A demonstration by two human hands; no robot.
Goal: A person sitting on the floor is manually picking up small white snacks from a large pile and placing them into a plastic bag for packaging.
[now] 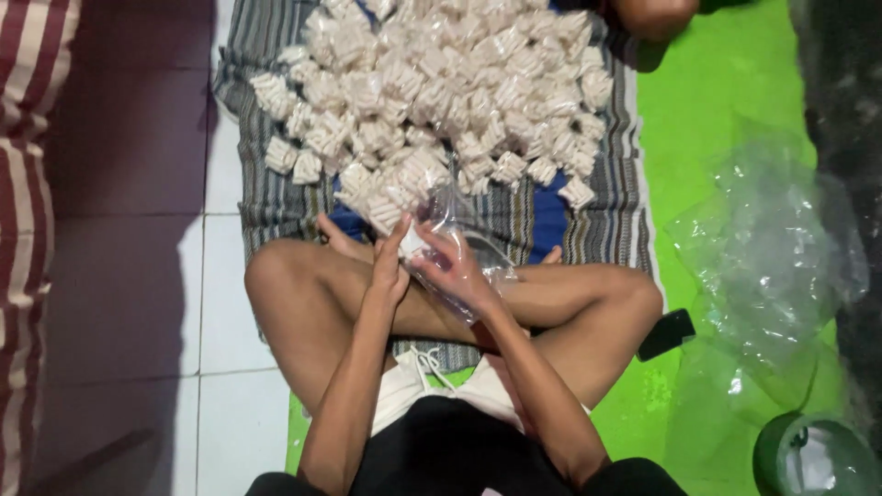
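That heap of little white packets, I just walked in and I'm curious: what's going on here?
A person sits cross-legged on the floor, both hands on a clear plastic bag over their lap. The left hand and right hand hold it by a white packet. The pile of packets lies ahead on a striped cloth.

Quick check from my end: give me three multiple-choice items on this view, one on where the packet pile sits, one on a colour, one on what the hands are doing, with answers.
1. Where does the pile of white packets lie?
A. On the striped cloth
B. On the bare white tiles
C. Inside a box

2. What colour is the mat to the right of the cloth?
A. Red
B. Bright green
C. Black

3. What are the left hand and right hand doing?
A. Resting flat on the knees
B. Holding a clear plastic bag together
C. Holding scissors

Answers: 1 A, the packets cover the cloth; 2 B, the mat is vivid green; 3 B, both hands grip the clear bag over the crossed legs.
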